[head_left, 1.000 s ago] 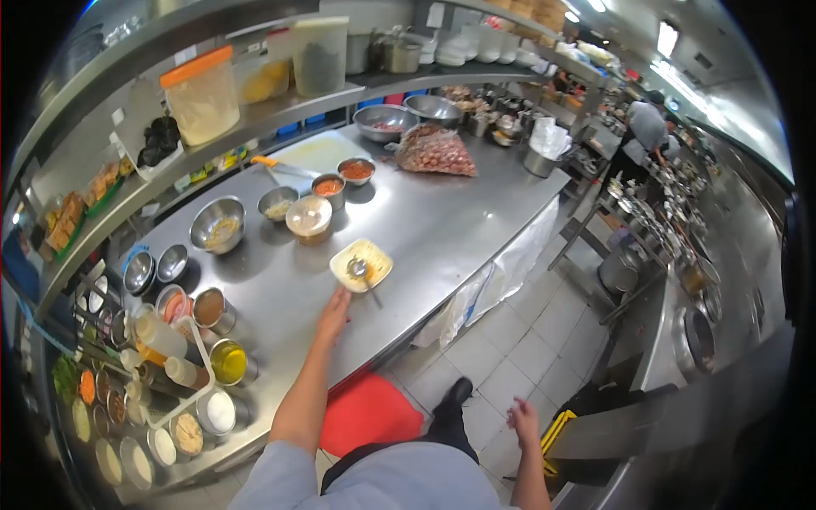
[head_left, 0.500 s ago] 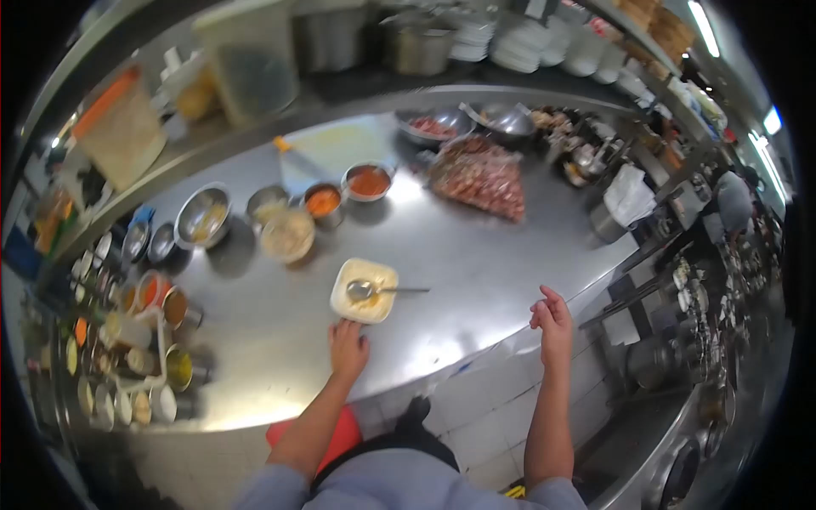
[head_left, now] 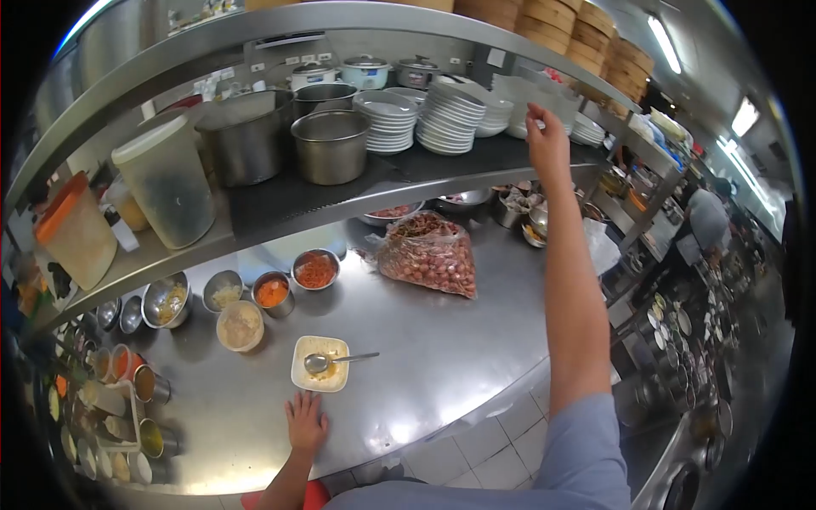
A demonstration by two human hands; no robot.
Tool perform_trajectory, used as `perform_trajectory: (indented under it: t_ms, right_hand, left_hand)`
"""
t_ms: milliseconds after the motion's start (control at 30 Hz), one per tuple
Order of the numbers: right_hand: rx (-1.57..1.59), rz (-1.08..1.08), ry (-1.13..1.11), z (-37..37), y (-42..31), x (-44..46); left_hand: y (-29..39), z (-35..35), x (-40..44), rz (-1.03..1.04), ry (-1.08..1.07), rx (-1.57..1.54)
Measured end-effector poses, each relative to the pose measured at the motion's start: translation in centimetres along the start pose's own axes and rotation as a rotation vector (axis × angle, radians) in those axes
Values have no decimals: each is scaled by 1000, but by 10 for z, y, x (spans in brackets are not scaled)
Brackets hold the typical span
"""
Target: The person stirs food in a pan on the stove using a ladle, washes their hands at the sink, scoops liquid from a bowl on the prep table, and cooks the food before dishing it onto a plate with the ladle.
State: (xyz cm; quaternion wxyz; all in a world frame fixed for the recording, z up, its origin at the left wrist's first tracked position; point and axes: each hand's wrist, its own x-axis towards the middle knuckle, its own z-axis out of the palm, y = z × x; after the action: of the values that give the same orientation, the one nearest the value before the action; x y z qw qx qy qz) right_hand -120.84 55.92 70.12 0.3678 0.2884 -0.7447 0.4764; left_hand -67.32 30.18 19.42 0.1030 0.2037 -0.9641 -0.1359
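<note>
My left hand (head_left: 306, 422) rests flat on the steel table with its fingers spread, just below a square white bowl (head_left: 297, 371). Pale, creamy food fills that bowl, and a metal spoon (head_left: 318, 363) lies in it, its handle pointing right. My right hand (head_left: 550, 144) is raised at the shelf, in front of pale stacked dishes at its right part. Its fingers are loosely bent, with a gap between thumb and fingers and nothing visibly held. To its left stand stacks of white plates (head_left: 448, 119).
Metal pots (head_left: 330, 146) and a lidded plastic container (head_left: 166, 183) stand on the shelf (head_left: 374, 204). Below it are a bag of reddish pieces (head_left: 429, 259), a bowl of red food (head_left: 315, 269), a cup of orange food (head_left: 272, 291) and a tub of pale powder (head_left: 240, 326).
My right hand has risen from the table's front edge up to the shelf. The view has tilted upward, showing more of the shelf. My left hand has flattened out beside the white bowl.
</note>
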Motion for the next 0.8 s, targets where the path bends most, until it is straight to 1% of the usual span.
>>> perform_trajectory:
  t_ms: [33,67,100,133,167,200,233,267,300,333,367,400,433,467,533,567,600,633,667,733,800]
  right_hand:
    - [-195,-96,-34,12,10,13]
    - [-205,-68,-78,20,11,21]
    - [-252,-163,-109,29,24,31]
    - [-383,-218,-151,38,39,41]
    - [-495,-226,-223,52,69,59]
    - [-497,-176,-282,65,88,69]
    - [-675,-378,-344,86,167,103]
    - [-779,-583,-400,96,208,123]
    - [-634,-607,-385,106,234,137]
    - [-315,-464,-429,115,226,137]
    - [-341,-424,-518,121,249,150]
    - [-277,-350,-554,130,259,160]
    - [-243,-454,-504,134,284,169]
    - [-341,-419,-582,128,258,166]
    - [-545,-368,-748,115,203,162]
    - [-490,-319,-666,106,178,148]
    - [-434,-266,-590,101,151,136]
    - [-781,-797,-506,99,142,139]
    - [-1110,-1328,-353,96,133,140]
    - [-685,-962,-273,100,115,131]
    - [-427,-568,-327,99,113,129]
  left_hand:
    - [0,0,0,-27,2,6]
    - [1,-2,2,-20,-17,-29]
    - [0,-5,2,-30,-33,-63]
    - [-2,-2,3,-10,-25,-49]
    - [-8,1,1,-14,-16,-26]
    - [-11,-2,-2,-10,-18,-33]
    - [-12,-8,-1,-9,-13,-39]
    - [-14,-17,-1,-16,-28,-52]
    - [-15,-22,-4,-17,-43,-68]
    - [-19,-17,-9,-23,-31,-58]
    - [-23,-11,-12,-16,-19,-46]
    - [-23,-13,-13,-40,-45,-33]
    - [-22,-15,-13,-53,-71,-26]
    - [-24,-15,-16,-103,-59,-17]
    - [-27,-10,-18,-55,-77,-48]
    - [-28,-10,-20,-89,-66,-41]
    - [-28,-12,-22,-74,-59,-64]
    - [-28,-12,-23,-59,-50,-85]
    - [-28,-13,-25,-93,-40,-78]
    - [-29,-13,-26,-70,-70,-70]
    - [-30,-11,-28,-90,-45,-65]
